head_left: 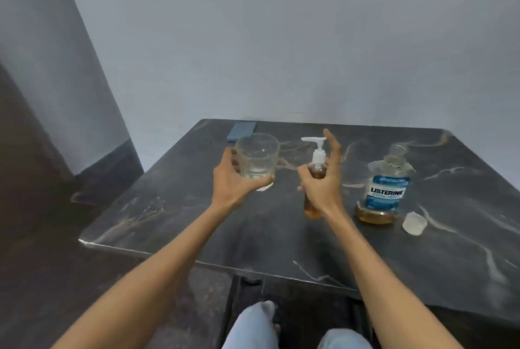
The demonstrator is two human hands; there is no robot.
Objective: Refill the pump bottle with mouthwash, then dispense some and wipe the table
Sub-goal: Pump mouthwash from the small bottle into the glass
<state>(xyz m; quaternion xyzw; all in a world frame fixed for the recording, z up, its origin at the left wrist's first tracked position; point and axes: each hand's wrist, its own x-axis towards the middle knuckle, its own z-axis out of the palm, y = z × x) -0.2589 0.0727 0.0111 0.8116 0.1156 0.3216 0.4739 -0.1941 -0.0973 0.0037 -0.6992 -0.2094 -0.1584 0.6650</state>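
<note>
**Two hands raised over dark marbled table, one on glass, one on pump bottle**

Left hand (235, 180) cupped under and around clear empty glass (257, 158), fingers curled round its far side, glass seemingly lifted just off table (197, 222). Right hand (323, 180) wrapped round amber-filled pump bottle (316, 174), thumb and lower fingers gripping its body, index finger stretched straight up beside white pump head (314, 140), not touching it. Nozzle pointing toward glass, just beside its rim.

Right of right hand, near but apart: open mouthwash bottle (385, 194), blue label, amber liquid only in its bottom band. Just beyond that, lower right: its clear cap (414, 223) lying on table. Past left hand, at table's far edge by wall (281, 39): folded blue-grey cloth (242, 130), partly behind glass rim.

Between hands and bottles, nothing standing in way.

Hard to make out: whether pump bottle's base rests on table or hangs above it, since right wrist covers its middle. Left fingertips seen only through glass, blurred. Lower frame: pale trouser knees (253, 326), cut off at edge.
</note>
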